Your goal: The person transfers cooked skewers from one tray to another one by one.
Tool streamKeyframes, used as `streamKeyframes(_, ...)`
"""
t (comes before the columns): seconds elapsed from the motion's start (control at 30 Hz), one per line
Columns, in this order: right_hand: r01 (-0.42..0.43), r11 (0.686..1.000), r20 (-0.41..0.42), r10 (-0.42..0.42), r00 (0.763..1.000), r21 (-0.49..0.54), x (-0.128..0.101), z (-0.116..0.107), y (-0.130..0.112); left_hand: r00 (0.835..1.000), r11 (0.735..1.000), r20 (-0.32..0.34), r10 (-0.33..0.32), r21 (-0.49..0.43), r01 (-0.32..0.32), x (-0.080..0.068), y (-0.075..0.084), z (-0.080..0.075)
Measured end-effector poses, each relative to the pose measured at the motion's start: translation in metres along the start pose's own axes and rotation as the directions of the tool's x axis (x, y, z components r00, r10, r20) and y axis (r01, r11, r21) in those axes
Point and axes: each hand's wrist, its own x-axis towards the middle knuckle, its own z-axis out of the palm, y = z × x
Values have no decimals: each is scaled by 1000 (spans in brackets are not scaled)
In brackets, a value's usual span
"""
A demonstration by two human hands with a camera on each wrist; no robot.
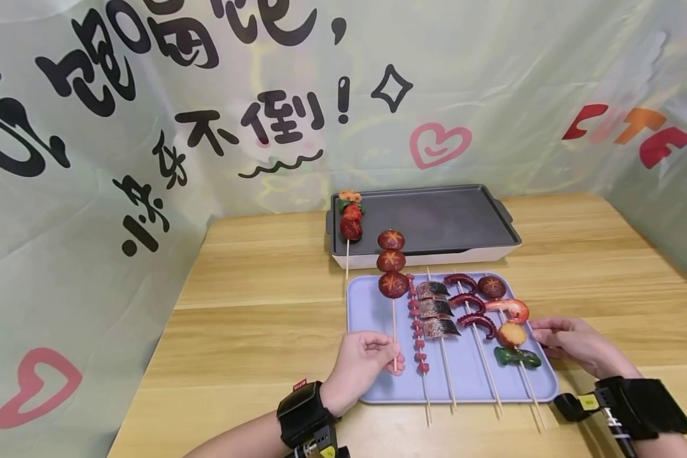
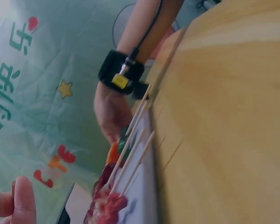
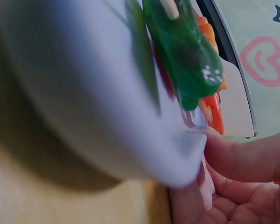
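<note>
My left hand pinches the lower stick of a mushroom skewer, three scored brown caps on it. The caps rise above the far left part of the lavender tray and overlap the griddle's front edge in the head view. My right hand grips the tray's right rim. In the right wrist view its thumb lies on the rim and other fingers are beneath, close to a green pepper. On the tray lie a skewer of small red pieces, a fish skewer, an octopus-tentacle skewer and a mixed skewer.
Behind the tray stands a dark flat griddle with side handles. A mixed skewer lies on its left end, stick over the front edge. Skewer sticks jut past the tray's near edge. Printed cloth hangs around the wooden table.
</note>
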Motion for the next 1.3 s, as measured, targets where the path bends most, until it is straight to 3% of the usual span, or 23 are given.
streamKeyframes(0.3,-1,1000,3,1,1000,0,-1,0,-2,1000,1000,-2,22,-10,-22,-19,-10,4)
streamKeyframes(0.7,4,1000,15,-4,1000,7,-1,-1,0,1000,1000,19,11,0,-11,-33,-34,7)
streamKeyframes(0.8,-2,1000,11,2,1000,9,0,-1,0,1000,1000,14,0,12,0,-34,-36,7)
streamKeyframes(1.0,5,1000,9,-5,1000,7,-1,0,0,996,997,-30,-81,-20,81,-30,-38,8)
streamKeyframes(1.3,8,1000,4,-8,1000,8,0,-1,1,990,990,-67,-128,-64,124,-25,-40,10)
